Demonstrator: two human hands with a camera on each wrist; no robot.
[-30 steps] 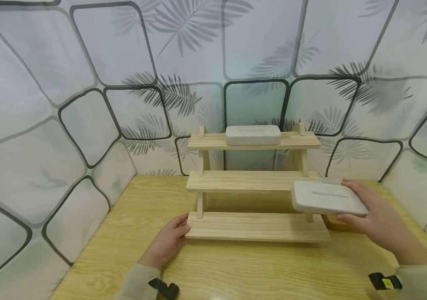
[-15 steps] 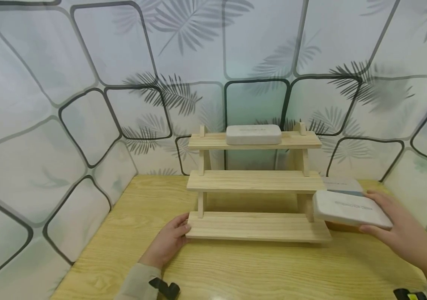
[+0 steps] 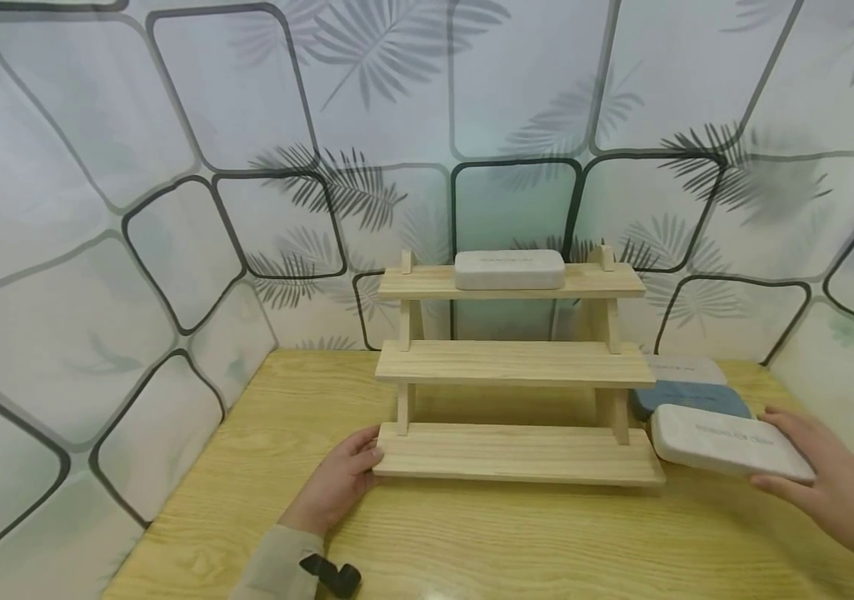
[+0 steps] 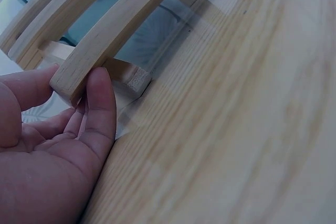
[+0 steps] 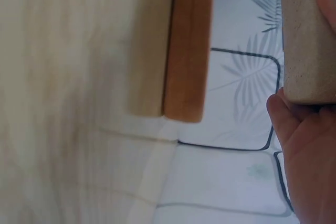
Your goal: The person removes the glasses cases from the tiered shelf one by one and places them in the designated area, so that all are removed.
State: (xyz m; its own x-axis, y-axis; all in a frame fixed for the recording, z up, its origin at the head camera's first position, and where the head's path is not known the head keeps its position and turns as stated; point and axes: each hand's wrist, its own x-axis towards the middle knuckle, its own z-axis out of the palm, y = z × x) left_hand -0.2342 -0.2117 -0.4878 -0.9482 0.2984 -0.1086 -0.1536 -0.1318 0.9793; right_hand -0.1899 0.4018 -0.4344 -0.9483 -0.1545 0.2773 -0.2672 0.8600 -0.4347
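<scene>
A three-tier wooden display stand [image 3: 516, 454] stands on the table. My left hand [image 3: 337, 482] grips the left end of its lowest shelf, thumb on one side and fingers around the edge; in the left wrist view that shelf end [image 4: 100, 45] sits between thumb and fingers. My right hand [image 3: 831, 492] holds a white rounded case [image 3: 726, 440] with printed lettering by its right end, tilted, just right of the lowest shelf. In the right wrist view the held case [image 5: 307, 45] shows its side. Another white case [image 3: 509, 269] lies on the top shelf.
Right of the stand, behind the held case, lie a blue case [image 3: 696, 398] and a further pale case [image 3: 685, 368]. An orange-brown wooden piece [image 5: 189, 51] shows in the right wrist view. Patterned fabric walls [image 3: 509, 92] enclose the wooden table [image 3: 471, 542].
My right hand has carried the white case right and lower, away from the middle shelf's end, uncovering the blue and pale cases behind. My left hand has stayed on the lowest shelf.
</scene>
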